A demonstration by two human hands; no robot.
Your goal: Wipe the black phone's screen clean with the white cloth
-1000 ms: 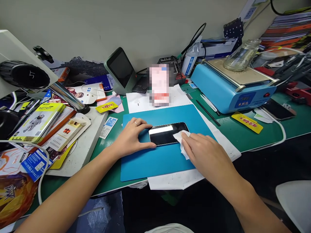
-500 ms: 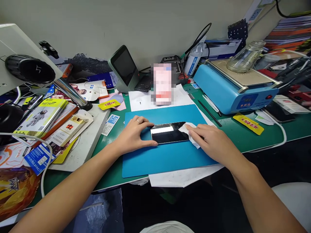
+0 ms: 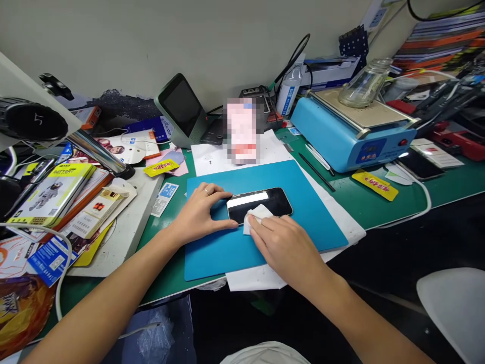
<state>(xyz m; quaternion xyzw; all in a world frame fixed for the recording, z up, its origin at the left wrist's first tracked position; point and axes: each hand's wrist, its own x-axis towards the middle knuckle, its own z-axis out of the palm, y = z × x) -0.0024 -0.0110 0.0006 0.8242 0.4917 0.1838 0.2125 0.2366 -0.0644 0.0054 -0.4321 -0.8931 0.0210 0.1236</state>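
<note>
A smartphone (image 3: 275,201) with a dark, glossy screen lies face up on a blue mat (image 3: 220,255). My left hand (image 3: 199,212) grips its left end, thumb on the near edge and fingers on the far edge. In my right hand (image 3: 282,240) is a folded white wipe (image 3: 257,213), pressed against the near side of the screen around its middle. My right fingertips are partly hidden behind the wipe and the hand.
A blue heating plate machine (image 3: 333,136) with a glass jar (image 3: 366,83) on top stands at back right. Tweezers (image 3: 318,157) and a black stick (image 3: 316,172) lie beside the mat. Battery boxes (image 3: 53,194) and a microscope stand pole (image 3: 100,151) crowd the left.
My right hand has slid the wipe from the phone's right end leftward and nearer to me, uncovering that end. My left hand keeps its hold. The whole view has shifted slightly.
</note>
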